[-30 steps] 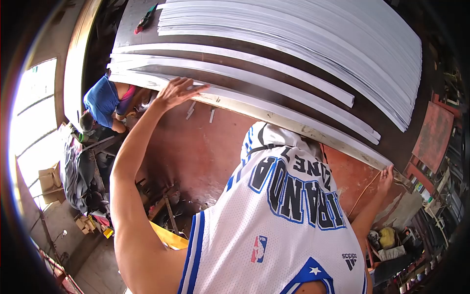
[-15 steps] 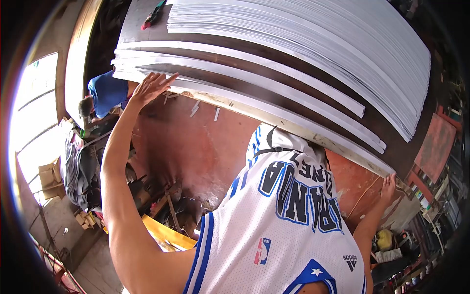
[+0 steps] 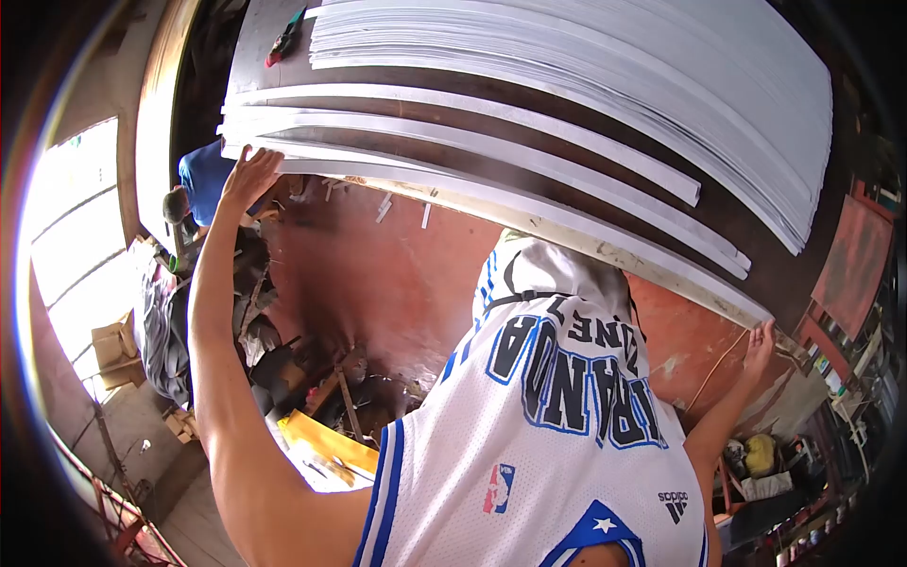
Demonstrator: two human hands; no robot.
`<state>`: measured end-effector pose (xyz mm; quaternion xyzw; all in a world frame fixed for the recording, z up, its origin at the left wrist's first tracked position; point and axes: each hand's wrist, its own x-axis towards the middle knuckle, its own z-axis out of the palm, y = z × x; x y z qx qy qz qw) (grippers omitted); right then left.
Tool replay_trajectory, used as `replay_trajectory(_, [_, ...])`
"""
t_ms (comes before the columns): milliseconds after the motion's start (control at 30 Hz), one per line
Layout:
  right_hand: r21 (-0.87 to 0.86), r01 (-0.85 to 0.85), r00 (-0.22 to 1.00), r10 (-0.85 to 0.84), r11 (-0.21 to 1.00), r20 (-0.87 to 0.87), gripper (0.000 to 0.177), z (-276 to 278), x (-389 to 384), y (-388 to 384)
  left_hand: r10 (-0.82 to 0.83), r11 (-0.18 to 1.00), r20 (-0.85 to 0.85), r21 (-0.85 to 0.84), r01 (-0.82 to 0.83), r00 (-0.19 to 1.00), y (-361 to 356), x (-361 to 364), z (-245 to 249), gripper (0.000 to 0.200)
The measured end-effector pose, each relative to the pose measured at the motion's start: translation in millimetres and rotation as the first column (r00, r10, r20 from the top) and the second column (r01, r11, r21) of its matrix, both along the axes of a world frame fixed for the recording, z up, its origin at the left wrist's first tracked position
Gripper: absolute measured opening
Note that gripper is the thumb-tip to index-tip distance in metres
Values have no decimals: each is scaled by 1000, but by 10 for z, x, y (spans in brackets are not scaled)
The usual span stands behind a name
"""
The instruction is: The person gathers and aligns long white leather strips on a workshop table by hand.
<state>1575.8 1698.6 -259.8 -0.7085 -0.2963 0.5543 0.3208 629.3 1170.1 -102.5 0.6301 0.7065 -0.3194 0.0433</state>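
Note:
Long white strips lie on a dark table [image 3: 652, 161]. At the left end of the strip nearest the table's front edge, my left hand [image 3: 251, 177] grips it with fingers bent over the edge. My right hand [image 3: 759, 345] pinches the right end of this front strip [image 3: 529, 219], at the table's right corner. Behind it are a second strip [image 3: 567, 197] and a third strip [image 3: 529, 125], lying apart and roughly parallel. A large stack of white strips [image 3: 605, 66] covers the back of the table.
A red and green tool [image 3: 283, 40] lies at the table's back left. Beyond the left end, a person in blue [image 3: 206, 180] bends down. Small white offcuts [image 3: 385, 207] lie on the red floor. Cardboard boxes [image 3: 118, 352] stand at left; a reddish panel [image 3: 852, 269] is at right.
My left hand has moved left along the front strip to its end, and its fingers have closed. My right hand stays at the right end. The view has shifted slightly.

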Motion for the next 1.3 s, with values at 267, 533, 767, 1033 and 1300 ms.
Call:
replay_trajectory(267, [11,-1,1000,1,1000,23,49,-10,29,28,72,997,-52,-22,-73,996,84,-29,-44,35])
replay_trajectory(533, [-83,-15,1000,15,996,7,53,-217,613,353,103,994,-164,-6,-106,981,-24,-201,-114,36])
replay_trajectory(767, [-82,50,997,-44,995,66,63,-152,1033,585,231,968,-65,-82,-236,971,166,-106,-350,39])
replay_trajectory(1033, [34,147,934,-150,989,325,53,-244,1237,611,99,990,197,80,-117,975,467,546,-749,57])
replay_trajectory(1300, [344,-890,445,398,300,802,24,955,-2808,-1184,12,964,291,251,-89,957,486,563,-962,51])
